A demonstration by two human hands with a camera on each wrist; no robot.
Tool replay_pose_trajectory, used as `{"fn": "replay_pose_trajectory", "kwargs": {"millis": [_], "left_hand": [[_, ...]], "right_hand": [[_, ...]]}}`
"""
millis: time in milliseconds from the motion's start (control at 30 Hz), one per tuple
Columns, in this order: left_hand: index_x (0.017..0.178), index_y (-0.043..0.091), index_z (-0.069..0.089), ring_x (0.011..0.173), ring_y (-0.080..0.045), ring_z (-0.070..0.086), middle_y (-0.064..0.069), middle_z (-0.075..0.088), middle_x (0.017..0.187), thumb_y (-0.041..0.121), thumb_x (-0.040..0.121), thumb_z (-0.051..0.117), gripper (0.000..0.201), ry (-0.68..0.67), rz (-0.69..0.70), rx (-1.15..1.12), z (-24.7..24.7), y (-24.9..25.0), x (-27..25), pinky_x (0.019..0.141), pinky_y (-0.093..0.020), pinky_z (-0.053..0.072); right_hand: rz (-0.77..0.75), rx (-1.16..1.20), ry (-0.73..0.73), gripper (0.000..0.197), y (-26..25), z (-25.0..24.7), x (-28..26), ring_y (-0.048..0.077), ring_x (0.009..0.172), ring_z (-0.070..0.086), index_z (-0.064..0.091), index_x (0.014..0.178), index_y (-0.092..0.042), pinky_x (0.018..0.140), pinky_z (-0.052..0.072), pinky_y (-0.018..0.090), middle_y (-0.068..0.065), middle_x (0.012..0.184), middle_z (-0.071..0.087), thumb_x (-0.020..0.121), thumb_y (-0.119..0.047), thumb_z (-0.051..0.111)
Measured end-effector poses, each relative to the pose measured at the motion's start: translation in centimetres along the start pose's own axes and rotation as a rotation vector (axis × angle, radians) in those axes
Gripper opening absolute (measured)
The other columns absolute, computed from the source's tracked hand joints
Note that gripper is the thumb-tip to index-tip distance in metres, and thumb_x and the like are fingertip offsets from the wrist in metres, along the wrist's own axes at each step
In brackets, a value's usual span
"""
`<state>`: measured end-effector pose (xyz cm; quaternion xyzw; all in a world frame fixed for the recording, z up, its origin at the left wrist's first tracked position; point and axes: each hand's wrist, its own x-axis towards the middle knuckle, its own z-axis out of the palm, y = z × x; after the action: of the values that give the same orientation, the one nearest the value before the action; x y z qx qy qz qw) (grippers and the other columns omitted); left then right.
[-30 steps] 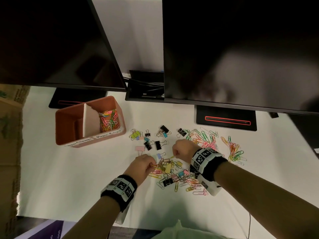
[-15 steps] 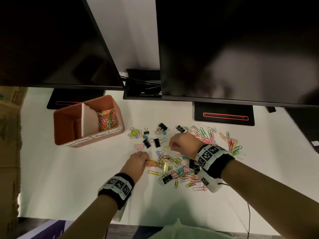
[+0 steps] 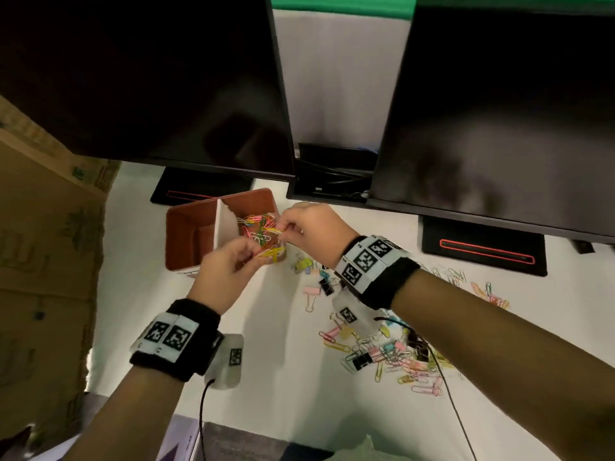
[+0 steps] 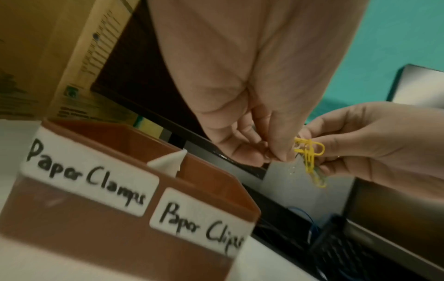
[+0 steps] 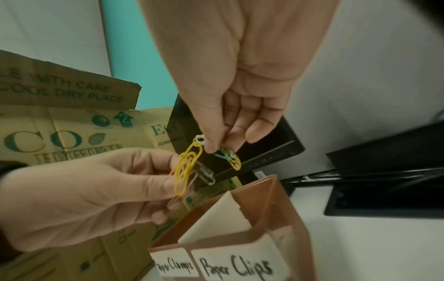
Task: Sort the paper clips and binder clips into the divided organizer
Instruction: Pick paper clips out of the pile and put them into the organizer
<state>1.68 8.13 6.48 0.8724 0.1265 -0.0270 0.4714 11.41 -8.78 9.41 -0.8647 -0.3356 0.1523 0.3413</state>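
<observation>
My left hand (image 3: 229, 267) and right hand (image 3: 309, 227) each pinch paper clips (image 5: 185, 171) above the organizer (image 3: 186, 234); its left compartment floor is hidden.

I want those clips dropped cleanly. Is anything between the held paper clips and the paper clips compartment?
Nothing visible blocks them. The left hand and right hand pinch paper clips above the organizer, whose open right section, labelled Paper Clips, lies beside the white divider.

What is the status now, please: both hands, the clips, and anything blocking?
Left hand pinches yellow paper clips. Right hand pinches more clips. Both over organizer, paper-clip side. Nothing blocking; many clips still on desk.
</observation>
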Motion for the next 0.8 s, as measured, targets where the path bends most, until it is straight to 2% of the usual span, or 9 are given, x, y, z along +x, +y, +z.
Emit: {"fn": "replay_pose_trajectory", "kwargs": {"millis": [67,167,233,333,433,533,633,733,800], "left_hand": [[0.077,0.023,0.058,0.073,-0.025,0.062,-0.004,0.066,0.074,0.013,0.081,0.068,0.014,0.058,-0.024,-0.007,-1.3,0.0,1.1,0.072,-0.038,0.049],[0.076,0.023,0.058,0.071,-0.014,0.057,0.005,0.062,0.072,0.014,0.079,0.071,0.016,0.139,-0.078,0.062,-1.8,-0.2,2.6,0.068,-0.020,0.045],[0.088,0.016,0.062,0.075,-0.010,0.056,0.006,0.062,0.080,0.014,0.078,0.072,0.014,0.164,-0.163,0.060,-1.5,-0.5,3.2,0.069,-0.013,0.042],[0.111,0.011,0.062,0.092,-0.014,0.059,0.002,0.060,0.098,0.016,0.079,0.072,0.034,0.134,-0.208,0.091,-0.9,-0.9,3.1,0.087,-0.026,0.049],[0.110,0.015,0.064,0.091,-0.013,0.061,0.002,0.061,0.102,0.017,0.080,0.070,0.030,0.120,-0.046,0.137,-0.1,-0.4,1.7,0.084,-0.029,0.052],[0.104,0.021,0.063,0.083,-0.003,0.059,0.007,0.060,0.096,0.021,0.081,0.069,0.024,-0.038,0.058,0.146,2.1,-0.1,-0.2,0.072,-0.021,0.051],[0.102,0.023,0.062,0.076,-0.005,0.055,0.006,0.058,0.090,0.022,0.079,0.071,0.025,-0.216,0.086,0.144,5.8,-0.5,-1.4,0.068,-0.020,0.048],[0.102,0.024,0.058,0.077,-0.007,0.050,0.005,0.052,0.093,0.027,0.078,0.071,0.028,-0.414,0.087,0.237,9.9,-1.1,-2.4,0.072,-0.020,0.042],[0.105,0.025,0.055,0.087,-0.010,0.048,0.004,0.049,0.100,0.033,0.076,0.071,0.034,-0.514,0.088,0.297,12.2,-1.3,-3.1,0.080,-0.026,0.044]], "right_hand": [[0.025,-0.007,0.005,0.016,-1.3,0.8,2.5,0.021,0.095,0.058,0.068,0.100,-0.011,0.088,0.048,0.034,0.009,0.105,0.063,0.088,-0.016,0.060],[0.137,-0.081,-0.089,0.026,-1.7,2.2,5.4,0.022,0.105,0.060,0.064,0.115,-0.012,0.095,0.048,0.033,0.009,0.116,0.064,0.092,-0.019,0.054],[0.187,-0.051,-0.124,0.031,-1.0,2.8,5.8,0.023,0.110,0.060,0.058,0.123,-0.013,0.098,0.047,0.035,0.010,0.120,0.064,0.094,-0.018,0.051],[0.171,0.039,-0.084,0.029,0.5,2.3,4.0,0.019,0.108,0.060,0.057,0.123,-0.016,0.097,0.048,0.033,0.006,0.119,0.063,0.096,-0.019,0.047],[0.140,0.033,-0.082,0.023,3.0,1.1,0.3,0.014,0.095,0.062,0.060,0.115,-0.019,0.089,0.050,0.027,0.000,0.111,0.064,0.095,-0.023,0.049],[0.162,-0.053,-0.170,0.019,6.1,0.6,-4.7,0.010,0.078,0.058,0.062,0.109,-0.021,0.080,0.051,0.027,-0.004,0.098,0.063,0.092,-0.027,0.055],[0.262,-0.109,-0.381,0.025,8.6,1.0,-9.4,0.003,0.074,0.050,0.061,0.110,-0.021,0.074,0.045,0.024,-0.007,0.095,0.056,0.089,-0.033,0.059],[0.298,-0.142,-0.485,0.034,10.2,2.0,-13.0,0.014,0.090,0.054,0.059,0.113,-0.024,0.082,0.046,0.028,-0.001,0.106,0.056,0.084,-0.040,0.064],[0.278,-0.177,-0.482,0.041,10.6,3.0,-14.4,0.018,0.100,0.055,0.057,0.119,-0.028,0.088,0.047,0.034,0.001,0.113,0.055,0.081,-0.040,0.067]]}}
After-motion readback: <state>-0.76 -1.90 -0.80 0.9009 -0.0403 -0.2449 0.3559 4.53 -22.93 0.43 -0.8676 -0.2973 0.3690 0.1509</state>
